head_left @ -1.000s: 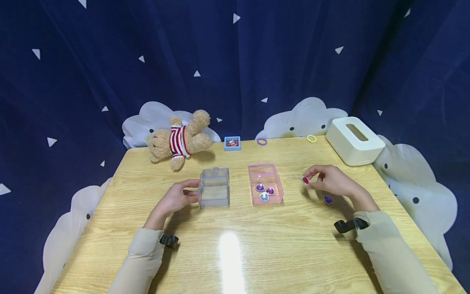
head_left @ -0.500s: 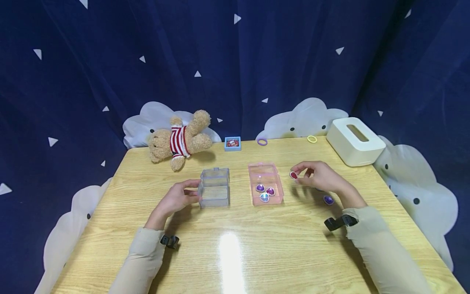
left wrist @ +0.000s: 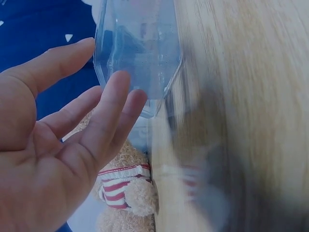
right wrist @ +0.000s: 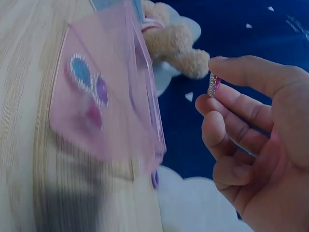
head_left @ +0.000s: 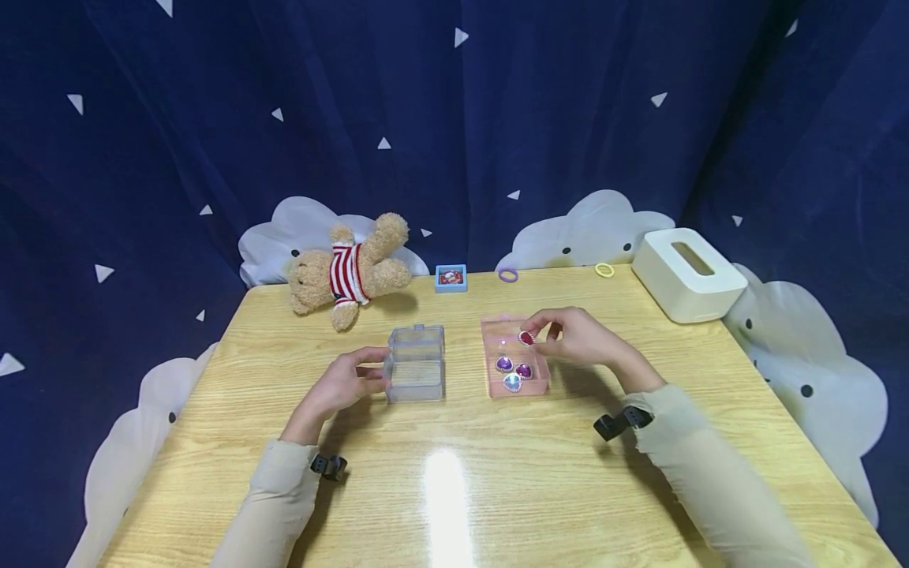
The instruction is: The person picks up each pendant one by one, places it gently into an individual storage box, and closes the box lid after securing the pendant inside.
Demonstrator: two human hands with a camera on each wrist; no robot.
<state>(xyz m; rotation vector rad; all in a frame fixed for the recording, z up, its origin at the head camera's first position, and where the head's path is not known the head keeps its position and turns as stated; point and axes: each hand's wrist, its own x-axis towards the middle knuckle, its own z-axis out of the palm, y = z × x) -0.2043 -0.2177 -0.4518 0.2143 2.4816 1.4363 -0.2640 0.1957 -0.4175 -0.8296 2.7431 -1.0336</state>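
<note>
My right hand [head_left: 585,341] pinches a red gem [head_left: 526,338] with a beaded rim between thumb and fingertips, above the right back part of an open pink clear box [head_left: 495,390]. Inside that box lie a purple gem [head_left: 504,364], a magenta gem [head_left: 524,371] and a pale blue gem [head_left: 512,383]. The right wrist view shows the red gem edge-on, as a thin gold-toned rim [right wrist: 212,85]. At the left side of a bluish clear box [head_left: 415,380], its lid raised, my left hand [head_left: 346,384] rests with loosely extended fingers touching or nearly touching the wall.
Along the back of the wooden table [head_left: 355,505] lie a teddy bear [head_left: 348,272] in a striped shirt, a small blue-framed square [head_left: 450,278], a purple ring [head_left: 507,275] and a yellow ring [head_left: 604,270]. A white tissue box [head_left: 689,274] stands back right.
My right hand has carried the red gem leftward from the right side of the table to above the pink box. The purple gem on the table is now hidden by my right arm. The left hand stays put.
</note>
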